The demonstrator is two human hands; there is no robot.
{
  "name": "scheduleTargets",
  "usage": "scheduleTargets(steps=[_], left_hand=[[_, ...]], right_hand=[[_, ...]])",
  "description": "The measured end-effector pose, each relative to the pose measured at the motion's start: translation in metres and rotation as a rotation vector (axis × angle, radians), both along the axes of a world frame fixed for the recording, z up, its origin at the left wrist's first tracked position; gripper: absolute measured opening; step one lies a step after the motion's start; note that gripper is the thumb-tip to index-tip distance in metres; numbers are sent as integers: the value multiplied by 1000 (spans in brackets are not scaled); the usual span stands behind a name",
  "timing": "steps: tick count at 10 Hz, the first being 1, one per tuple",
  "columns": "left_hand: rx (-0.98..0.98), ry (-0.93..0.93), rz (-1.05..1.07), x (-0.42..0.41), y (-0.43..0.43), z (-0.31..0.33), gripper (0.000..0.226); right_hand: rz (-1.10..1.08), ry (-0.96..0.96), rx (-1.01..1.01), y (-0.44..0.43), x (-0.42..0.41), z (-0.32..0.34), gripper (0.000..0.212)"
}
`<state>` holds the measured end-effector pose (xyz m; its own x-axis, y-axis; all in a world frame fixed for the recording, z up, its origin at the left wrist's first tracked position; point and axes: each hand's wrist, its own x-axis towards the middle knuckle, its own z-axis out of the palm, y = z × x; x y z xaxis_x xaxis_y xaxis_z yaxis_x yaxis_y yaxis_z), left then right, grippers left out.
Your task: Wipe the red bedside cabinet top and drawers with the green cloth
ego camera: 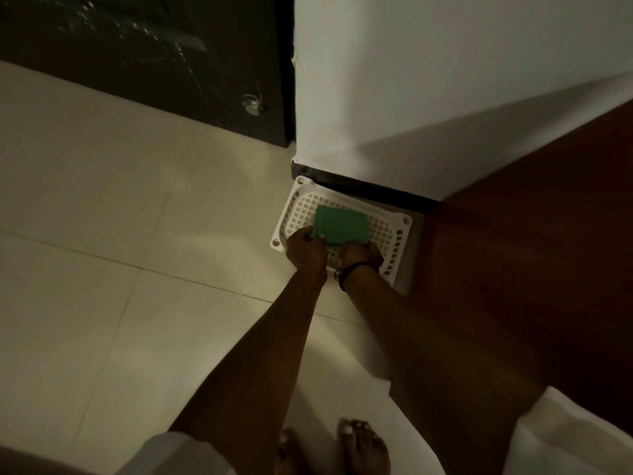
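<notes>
Feet: your bare feet (363, 447) stand on the tiled floor (102, 234).
Left hand: your left hand (306, 248) pinches the cloth's near left corner.
Right hand: your right hand (359, 253), black band on the wrist, curls its fingers over the near right edge.
Green cloth: the green cloth (340, 222) is a folded rectangle inside the basket's rim; its long axis runs left to right along the basket's length.
Basket: the white lattice basket (294, 200) sits on the floor and holds the cloth.
Cabinet: the red cabinet (531, 252) stands just beside the basket, on your right.
</notes>
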<state>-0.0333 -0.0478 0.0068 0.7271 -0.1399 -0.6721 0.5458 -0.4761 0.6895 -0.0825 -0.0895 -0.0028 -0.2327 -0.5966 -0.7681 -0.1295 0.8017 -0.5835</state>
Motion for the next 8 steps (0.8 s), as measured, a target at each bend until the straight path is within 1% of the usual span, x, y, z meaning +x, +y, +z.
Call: scheduleTargets(steps=[1, 2, 4, 5, 6, 7, 8], left_hand=[[28, -32, 6, -6, 0, -16, 35], [65, -86, -5, -6, 0, -30, 35], [111, -174, -120, -6, 3, -42, 33], [146, -217, -157, -5, 4, -46, 28], [168, -239, -223, -3, 5, -42, 28], [165, -240, -267, -2, 8, -33, 34], [86, -262, -321, -9, 17, -4, 33]], right_hand=[[11, 41, 5, -3, -6, -18, 23], [71, 80, 16, -4, -10, -36, 26], [110, 124, 36, -7, -14, -53, 29], [205, 217, 18, -9, -15, -55, 33], [261, 266, 38, -10, -16, -50, 35], [227, 233, 32, -8, -15, -37, 43], [167, 188, 14, 2, -21, -3, 54]])
